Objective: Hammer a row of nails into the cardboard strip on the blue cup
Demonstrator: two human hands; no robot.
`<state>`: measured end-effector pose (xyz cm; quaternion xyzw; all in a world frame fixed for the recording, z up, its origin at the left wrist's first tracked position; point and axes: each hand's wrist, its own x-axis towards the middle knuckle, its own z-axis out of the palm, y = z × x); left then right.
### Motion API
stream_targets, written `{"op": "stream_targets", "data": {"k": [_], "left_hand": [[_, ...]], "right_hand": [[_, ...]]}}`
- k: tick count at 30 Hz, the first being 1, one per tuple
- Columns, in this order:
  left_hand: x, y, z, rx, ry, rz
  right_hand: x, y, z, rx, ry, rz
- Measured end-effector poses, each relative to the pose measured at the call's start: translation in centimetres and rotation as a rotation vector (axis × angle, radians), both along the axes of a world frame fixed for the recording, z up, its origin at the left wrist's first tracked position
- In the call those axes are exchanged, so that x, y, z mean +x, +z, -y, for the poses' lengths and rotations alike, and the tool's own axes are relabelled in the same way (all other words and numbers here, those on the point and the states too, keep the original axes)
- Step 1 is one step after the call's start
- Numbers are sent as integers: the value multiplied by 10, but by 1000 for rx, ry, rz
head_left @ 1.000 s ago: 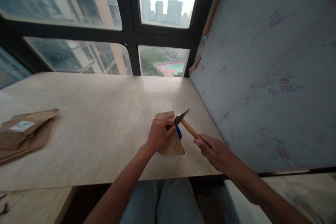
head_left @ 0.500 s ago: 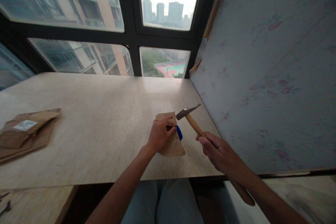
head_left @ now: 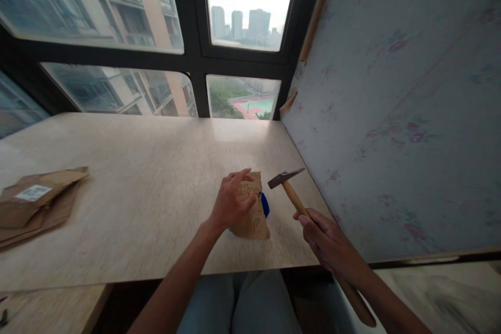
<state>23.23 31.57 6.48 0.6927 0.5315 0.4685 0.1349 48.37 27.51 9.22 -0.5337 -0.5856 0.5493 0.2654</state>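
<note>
My right hand (head_left: 326, 242) grips the wooden handle of a small hammer (head_left: 289, 188), whose metal head hangs just right of a brown cardboard piece (head_left: 253, 214). That piece lies near the front right of the table (head_left: 156, 167) over something blue (head_left: 265, 204). My left hand (head_left: 231, 201) rests on the cardboard's left side, fingers loosely curled, thumb and forefinger pinched at its right edge; I cannot make out what they pinch.
Flattened brown cardboard packets (head_left: 35, 203) with a white label lie at the table's left edge. A floral-papered wall (head_left: 391, 115) rises along the right side. Windows (head_left: 242, 5) stand behind the table. My knees in light jeans (head_left: 242, 302) are under the front edge.
The hammer head rose off the cardboard and now hangs a little right of it. My left hand shifted slightly left, fingers lifting.
</note>
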Motion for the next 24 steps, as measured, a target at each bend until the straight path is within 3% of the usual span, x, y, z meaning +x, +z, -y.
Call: {"op": "stream_targets", "data": {"k": [4, 9, 14, 19, 24], "left_hand": [[-14, 7, 10, -82, -39, -118], [-14, -2, 18, -252, -118, -306], [-7, -10, 23, -330, -96, -379], [-7, -13, 25, -316, -60, -399], [-7, -13, 26, -302, -59, -444]], "right_hand": [[3, -6, 4, 55, -9, 8], [-4, -24, 3, 212, -4, 68], [-23, -31, -2, 152, -5, 34], [-31, -26, -5, 148, -11, 43], [-21, -5, -4, 161, 67, 102]]}}
